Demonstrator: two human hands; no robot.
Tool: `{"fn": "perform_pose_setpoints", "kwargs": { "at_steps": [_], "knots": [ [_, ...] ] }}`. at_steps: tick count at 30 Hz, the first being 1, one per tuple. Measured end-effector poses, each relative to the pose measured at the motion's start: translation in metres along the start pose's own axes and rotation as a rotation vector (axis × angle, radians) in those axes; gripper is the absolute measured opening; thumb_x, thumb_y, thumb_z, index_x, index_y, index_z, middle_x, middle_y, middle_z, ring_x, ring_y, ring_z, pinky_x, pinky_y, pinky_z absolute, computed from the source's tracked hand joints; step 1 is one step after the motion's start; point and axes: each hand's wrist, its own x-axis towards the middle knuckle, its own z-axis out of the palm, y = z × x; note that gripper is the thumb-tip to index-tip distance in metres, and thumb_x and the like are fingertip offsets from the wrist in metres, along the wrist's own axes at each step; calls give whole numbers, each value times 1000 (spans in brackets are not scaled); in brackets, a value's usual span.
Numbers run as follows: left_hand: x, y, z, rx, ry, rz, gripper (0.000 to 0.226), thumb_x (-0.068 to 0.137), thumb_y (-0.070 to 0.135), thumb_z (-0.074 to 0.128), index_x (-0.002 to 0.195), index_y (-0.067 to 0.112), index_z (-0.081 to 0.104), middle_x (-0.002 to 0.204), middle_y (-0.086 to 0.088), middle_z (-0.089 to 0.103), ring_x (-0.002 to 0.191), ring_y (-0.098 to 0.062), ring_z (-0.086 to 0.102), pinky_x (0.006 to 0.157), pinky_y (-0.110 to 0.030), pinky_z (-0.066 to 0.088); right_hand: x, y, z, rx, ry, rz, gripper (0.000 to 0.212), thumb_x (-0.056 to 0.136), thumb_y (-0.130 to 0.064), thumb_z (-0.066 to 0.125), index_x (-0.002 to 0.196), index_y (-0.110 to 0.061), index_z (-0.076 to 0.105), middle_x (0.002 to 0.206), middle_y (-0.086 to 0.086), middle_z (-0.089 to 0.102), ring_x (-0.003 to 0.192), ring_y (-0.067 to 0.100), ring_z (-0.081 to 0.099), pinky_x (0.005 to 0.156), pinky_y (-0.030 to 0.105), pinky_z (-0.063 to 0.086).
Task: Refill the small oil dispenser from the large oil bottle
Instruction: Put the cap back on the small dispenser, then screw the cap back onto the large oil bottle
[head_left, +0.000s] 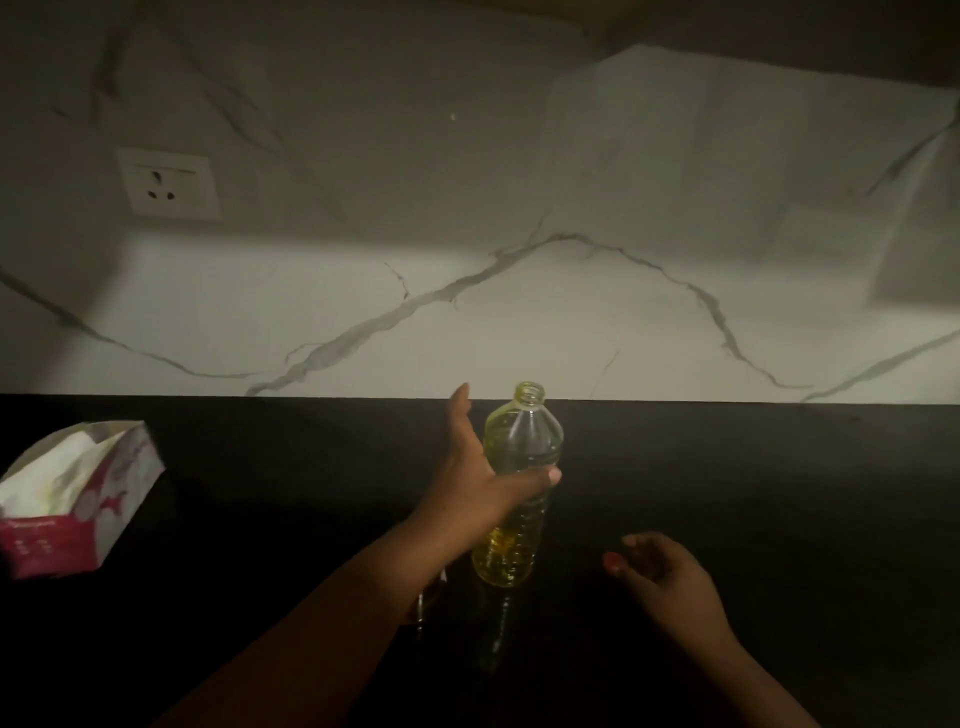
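The large oil bottle (519, 488) stands upright on the black counter (779, 519), about the middle of the scene and somewhat nearer than the far edge where the counter meets the wall; its neck is uncapped, the mouth open to the air; yellow oil fills the lower part and clings up the left side of the shoulder, while the upper right of the body looks clear.

The left hand (483, 473) comes in from the near left, forearm stretched diagonally across the dark counter; the thumb lies across the near face of the bottle at mid-height, its tip reaching the right side, and the fingers run up behind the bottle's left flank, one fingertip rising nearly as high as the mouth; the hand is wrapped loosely about the bottle, thumb and fingers on opposite sides.

The right hand (660, 566) hovers low to the right of the bottle, apart from it, forearm entering from the near right; its fingers are loosely curled toward the bottle with nothing plainly between them, a painted nail showing on the thumb.

A glassy object (423, 603) peeps out beneath the left forearm, too hidden to identify.

Far to the left sits an open tissue box (78, 499), white tissue showing; on the marble-veined wall (571, 312) behind, a socket (169, 184) is set at the upper left.
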Motion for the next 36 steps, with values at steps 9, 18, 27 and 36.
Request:
{"fn": "perform_pose_setpoints", "kwargs": {
  "at_steps": [9,18,27,36],
  "knots": [
    [18,-21,40,-105,100,-134,125,66,17,88,148,40,-3,150,-4,31,133,-28,41,109,-53,38,40,44,4,-183,-203,32,61,71,-33,79,127,-24,53,122,1,55,108,12,56,94,25,43],
    [23,-31,58,-96,129,-126,115,52,26,91,138,43,16,131,1,51,116,-20,59,102,-50,48,67,43,6,-337,-236,-83,42,79,-39,69,117,-23,60,116,3,58,103,17,59,88,26,46],
    [22,-36,88,-101,63,-73,103,63,11,90,136,40,23,129,9,52,110,-9,61,82,-22,53,59,-24,-63,586,-213,4,22,87,-8,61,108,-12,63,96,8,67,79,14,62,64,20,50],
    [18,-34,102,-102,30,-21,97,65,15,88,133,50,28,131,8,53,113,-8,62,98,-37,52,45,-133,-106,852,-204,-408,25,77,-7,72,101,-9,67,88,-2,70,78,3,67,67,14,53]
  ]
}}
